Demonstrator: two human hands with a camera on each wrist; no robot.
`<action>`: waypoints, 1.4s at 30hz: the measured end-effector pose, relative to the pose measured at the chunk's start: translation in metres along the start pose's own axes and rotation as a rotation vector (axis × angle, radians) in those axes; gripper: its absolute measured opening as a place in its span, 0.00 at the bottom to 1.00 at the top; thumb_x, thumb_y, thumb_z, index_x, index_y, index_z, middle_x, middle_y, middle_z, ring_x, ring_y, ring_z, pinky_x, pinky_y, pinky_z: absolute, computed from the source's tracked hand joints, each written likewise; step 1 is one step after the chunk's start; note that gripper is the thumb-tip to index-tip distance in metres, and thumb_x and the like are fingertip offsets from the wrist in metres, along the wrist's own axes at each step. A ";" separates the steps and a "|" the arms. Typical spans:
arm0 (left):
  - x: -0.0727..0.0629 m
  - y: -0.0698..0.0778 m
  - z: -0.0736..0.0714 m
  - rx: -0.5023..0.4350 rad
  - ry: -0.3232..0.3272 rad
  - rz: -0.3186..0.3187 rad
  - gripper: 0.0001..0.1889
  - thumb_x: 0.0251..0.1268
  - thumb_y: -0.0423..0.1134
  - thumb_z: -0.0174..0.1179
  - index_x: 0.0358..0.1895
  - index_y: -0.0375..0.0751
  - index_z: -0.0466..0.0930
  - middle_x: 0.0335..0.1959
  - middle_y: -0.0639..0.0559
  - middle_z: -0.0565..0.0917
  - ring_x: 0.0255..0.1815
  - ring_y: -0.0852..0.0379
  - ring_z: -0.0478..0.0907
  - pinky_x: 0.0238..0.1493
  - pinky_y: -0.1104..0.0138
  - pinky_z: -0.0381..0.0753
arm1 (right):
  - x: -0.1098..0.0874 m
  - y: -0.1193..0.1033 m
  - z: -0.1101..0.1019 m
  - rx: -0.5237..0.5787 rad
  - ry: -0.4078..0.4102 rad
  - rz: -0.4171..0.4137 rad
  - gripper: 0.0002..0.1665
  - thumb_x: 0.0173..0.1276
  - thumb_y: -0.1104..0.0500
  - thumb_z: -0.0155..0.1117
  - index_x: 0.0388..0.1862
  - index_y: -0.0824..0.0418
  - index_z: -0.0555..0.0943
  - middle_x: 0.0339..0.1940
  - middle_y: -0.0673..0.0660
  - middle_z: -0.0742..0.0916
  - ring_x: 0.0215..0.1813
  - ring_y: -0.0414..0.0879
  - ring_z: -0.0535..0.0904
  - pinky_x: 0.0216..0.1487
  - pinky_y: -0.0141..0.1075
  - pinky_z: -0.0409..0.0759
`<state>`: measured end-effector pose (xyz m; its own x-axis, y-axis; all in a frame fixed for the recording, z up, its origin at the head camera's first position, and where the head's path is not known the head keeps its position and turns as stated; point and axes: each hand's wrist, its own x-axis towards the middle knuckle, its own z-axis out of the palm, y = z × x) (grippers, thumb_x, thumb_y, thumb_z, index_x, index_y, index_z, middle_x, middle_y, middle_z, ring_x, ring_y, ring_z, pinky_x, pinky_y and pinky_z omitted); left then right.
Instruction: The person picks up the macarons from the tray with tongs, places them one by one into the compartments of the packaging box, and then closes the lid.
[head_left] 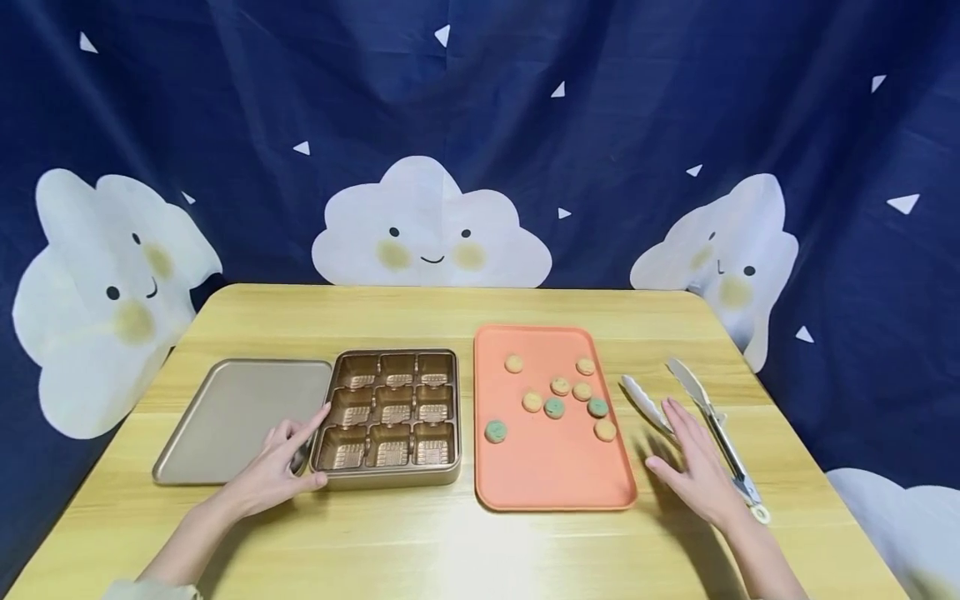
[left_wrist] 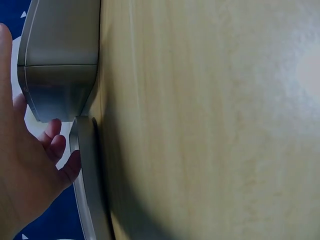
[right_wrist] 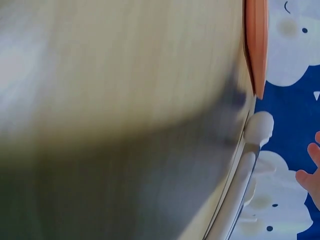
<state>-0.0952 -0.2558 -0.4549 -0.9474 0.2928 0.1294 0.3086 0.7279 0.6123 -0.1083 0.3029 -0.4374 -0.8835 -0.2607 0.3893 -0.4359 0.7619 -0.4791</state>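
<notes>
My left hand [head_left: 273, 467] is at the left side of a bronze baking tin [head_left: 386, 477] divided into several square cups. Its index finger is stretched out to the tin's left rim, and the thumb lies near the front left corner. In the left wrist view, the other fingers [left_wrist: 56, 145] bend loosely beside the tin's wall. My right hand [head_left: 701, 471] hovers with spread fingers over a pair of tongs [head_left: 722, 442] with white tips, holding nothing. Part of the tongs is hidden beneath it. In the right wrist view, a rounded white end of the tongs [right_wrist: 259, 128] shows.
A flat bronze lid or tray [head_left: 232, 425] lies left of the tin. Between the tin and the tongs is a coral tray [head_left: 555, 483] with several small tan cookies [head_left: 532, 402] and green cookies [head_left: 496, 431]. A blue curtain [head_left: 600, 125] with clouds hangs behind the wooden table [head_left: 420, 542].
</notes>
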 end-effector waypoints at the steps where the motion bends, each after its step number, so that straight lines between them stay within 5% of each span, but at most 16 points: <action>1: 0.000 0.000 0.001 -0.004 0.001 -0.001 0.47 0.49 0.50 0.65 0.72 0.50 0.48 0.35 0.50 0.62 0.32 0.57 0.55 0.25 0.71 0.62 | -0.002 0.001 -0.002 -0.008 0.007 -0.003 0.49 0.52 0.62 0.67 0.71 0.60 0.54 0.66 0.71 0.62 0.66 0.68 0.54 0.67 0.53 0.45; 9: 0.001 -0.003 0.004 0.004 0.006 -0.025 0.45 0.53 0.48 0.63 0.72 0.52 0.46 0.36 0.48 0.62 0.34 0.54 0.54 0.26 0.67 0.59 | -0.012 0.015 -0.009 -0.080 0.041 0.031 0.47 0.54 0.56 0.67 0.69 0.66 0.57 0.65 0.72 0.64 0.63 0.70 0.58 0.68 0.43 0.46; 15: 0.001 -0.006 0.005 0.005 0.012 -0.030 0.47 0.51 0.47 0.65 0.72 0.52 0.46 0.39 0.45 0.63 0.38 0.51 0.56 0.27 0.66 0.60 | -0.018 0.026 -0.014 -0.124 0.090 0.095 0.48 0.50 0.52 0.70 0.66 0.69 0.61 0.60 0.74 0.68 0.59 0.71 0.60 0.57 0.59 0.56; 20: 0.002 -0.008 0.005 0.013 0.019 -0.015 0.49 0.48 0.46 0.67 0.72 0.52 0.46 0.38 0.45 0.63 0.38 0.51 0.56 0.28 0.65 0.60 | -0.023 0.035 -0.022 -0.179 0.118 0.206 0.50 0.46 0.50 0.72 0.65 0.70 0.61 0.53 0.74 0.70 0.52 0.70 0.63 0.48 0.59 0.58; 25: 0.002 -0.010 0.007 0.018 0.029 -0.006 0.50 0.47 0.45 0.68 0.72 0.50 0.45 0.36 0.45 0.63 0.38 0.50 0.56 0.29 0.64 0.59 | -0.027 0.040 -0.029 -0.262 0.059 0.337 0.55 0.48 0.44 0.70 0.67 0.70 0.57 0.50 0.74 0.69 0.51 0.69 0.63 0.45 0.60 0.59; 31: 0.000 -0.014 0.008 0.029 0.049 0.001 0.50 0.47 0.43 0.68 0.72 0.50 0.45 0.36 0.45 0.63 0.38 0.50 0.55 0.28 0.66 0.59 | -0.022 0.049 -0.033 -0.335 -0.005 0.351 0.59 0.44 0.41 0.71 0.64 0.76 0.58 0.44 0.76 0.71 0.46 0.69 0.66 0.41 0.57 0.64; 42: 0.002 -0.018 0.010 0.028 0.055 0.028 0.49 0.47 0.45 0.68 0.72 0.49 0.46 0.36 0.43 0.65 0.37 0.50 0.57 0.26 0.70 0.59 | -0.023 0.069 -0.028 -0.218 -0.122 0.422 0.62 0.45 0.43 0.72 0.65 0.78 0.52 0.41 0.74 0.70 0.43 0.64 0.66 0.41 0.53 0.65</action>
<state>-0.1014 -0.2619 -0.4732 -0.9413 0.2793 0.1898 0.3369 0.7374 0.5855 -0.1130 0.3782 -0.4573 -0.9947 0.0400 0.0949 -0.0006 0.9191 -0.3941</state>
